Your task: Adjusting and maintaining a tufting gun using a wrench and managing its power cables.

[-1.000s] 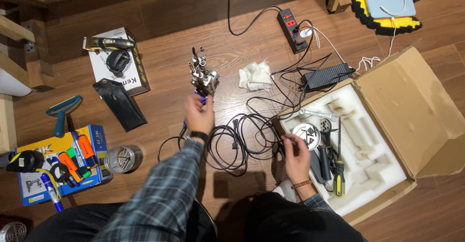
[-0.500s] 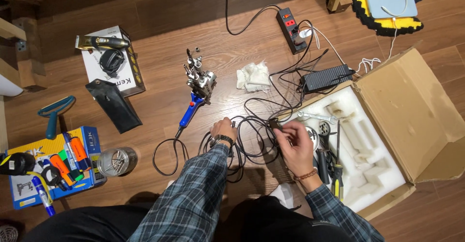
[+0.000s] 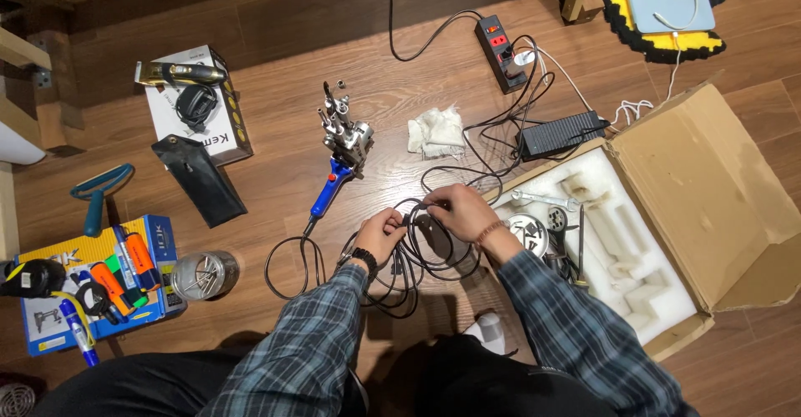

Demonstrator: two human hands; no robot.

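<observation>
Head view, looking down at a wooden floor (image 3: 275, 25). Both hands meet at centre over a tangle of black cable (image 3: 399, 262). Left hand (image 3: 382, 232): fingers curled shut around a strand of the cable, black watch at the wrist. Right hand (image 3: 455, 211): fingertips pinched together on the same cable just right of the left hand; beaded band at the wrist. The cable bundle lies on the floor under and near of the hands, with one loop running out to the left.

Just far-left of the hands: a blue-handled tool (image 3: 340, 154) with a metal head, lying on the floor, its cord leading toward the loop. Right of it, a crumpled white cloth (image 3: 435, 131). Farther right, a black power brick (image 3: 561, 134); beyond it a power strip (image 3: 499, 41) with plugs in it.

Right: an open cardboard box (image 3: 709, 183) with white foam insert holding small tools.

Left: a black pouch (image 3: 198, 180), a white box (image 3: 171, 112) with a clipper on top, a blue tool set (image 3: 92, 279), a glass jar (image 3: 204, 273) of small metal parts.
</observation>
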